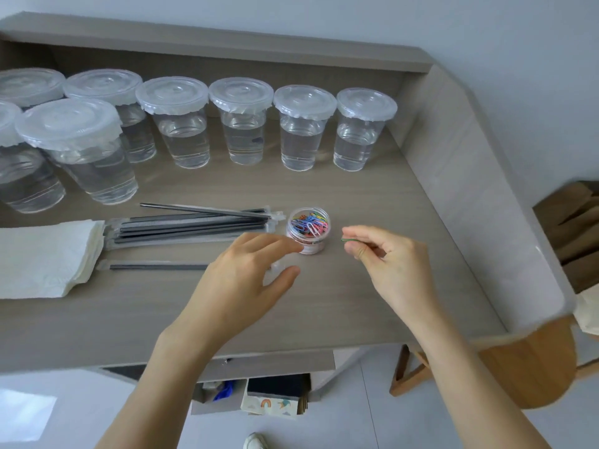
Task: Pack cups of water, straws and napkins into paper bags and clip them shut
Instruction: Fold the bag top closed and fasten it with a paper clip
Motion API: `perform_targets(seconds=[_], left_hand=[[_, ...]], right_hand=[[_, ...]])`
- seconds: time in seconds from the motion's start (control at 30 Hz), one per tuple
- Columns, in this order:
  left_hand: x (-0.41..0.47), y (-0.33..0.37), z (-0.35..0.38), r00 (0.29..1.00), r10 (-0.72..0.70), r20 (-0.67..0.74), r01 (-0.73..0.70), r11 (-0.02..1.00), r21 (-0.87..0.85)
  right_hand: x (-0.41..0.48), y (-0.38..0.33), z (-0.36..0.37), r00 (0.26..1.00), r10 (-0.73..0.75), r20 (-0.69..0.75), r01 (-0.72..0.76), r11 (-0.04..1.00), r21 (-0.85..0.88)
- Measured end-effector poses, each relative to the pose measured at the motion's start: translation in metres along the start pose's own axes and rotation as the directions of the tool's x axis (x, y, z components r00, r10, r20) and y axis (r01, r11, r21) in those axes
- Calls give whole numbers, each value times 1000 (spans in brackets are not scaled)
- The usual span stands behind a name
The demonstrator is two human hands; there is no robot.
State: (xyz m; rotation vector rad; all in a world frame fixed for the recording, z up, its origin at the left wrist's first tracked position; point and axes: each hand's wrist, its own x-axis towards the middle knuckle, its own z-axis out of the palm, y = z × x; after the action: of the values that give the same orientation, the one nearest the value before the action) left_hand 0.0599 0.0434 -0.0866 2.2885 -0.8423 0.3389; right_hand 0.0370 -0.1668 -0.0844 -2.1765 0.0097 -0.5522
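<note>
Paperclips (309,224) in mixed colours fill a small clear jar (308,230) standing open near the middle of the grey tabletop (372,286). The right hand (385,254) hovers just right of the jar, its grip pinched closed on a single green paperclip (349,240) between thumb and forefinger. The left hand (249,273) sits just left of the jar, fingers loosely curved and open; something small and clear, possibly the jar's lid (275,270), lies between thumb and forefinger, though whether the hand holds it I cannot tell. Dark straws (191,223) in clear wrappers lie in a loose bundle left of the jar, with one separate straw (155,266) nearer the front edge, its end hidden behind the left hand. A stack of white napkins (45,257) rests at the left, touching the ends of the straws. Lidded clear cups of water (243,121) stand in a row along the back, with two more cups in front at the far left. Brown paper bags (577,234) lie off the tabletop at the right, above a wooden stool (531,361).
</note>
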Motion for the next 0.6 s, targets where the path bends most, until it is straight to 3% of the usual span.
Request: perform_targets(seconds=[0.27, 0.4, 0.6], left_hand=[[-11, 108, 56, 987, 129, 93, -131, 991, 7], [-23, 194, 117, 972, 199, 125, -197, 980, -27], [-18, 312, 217, 915, 284, 286, -257, 958, -127]], right_hand=[[-88, 32, -110, 995, -58, -83, 53, 996, -65], [-150, 72, -188, 990, -7, -138, -5, 997, -81], [-223, 139, -300, 957, 121, -265, -148, 985, -87]])
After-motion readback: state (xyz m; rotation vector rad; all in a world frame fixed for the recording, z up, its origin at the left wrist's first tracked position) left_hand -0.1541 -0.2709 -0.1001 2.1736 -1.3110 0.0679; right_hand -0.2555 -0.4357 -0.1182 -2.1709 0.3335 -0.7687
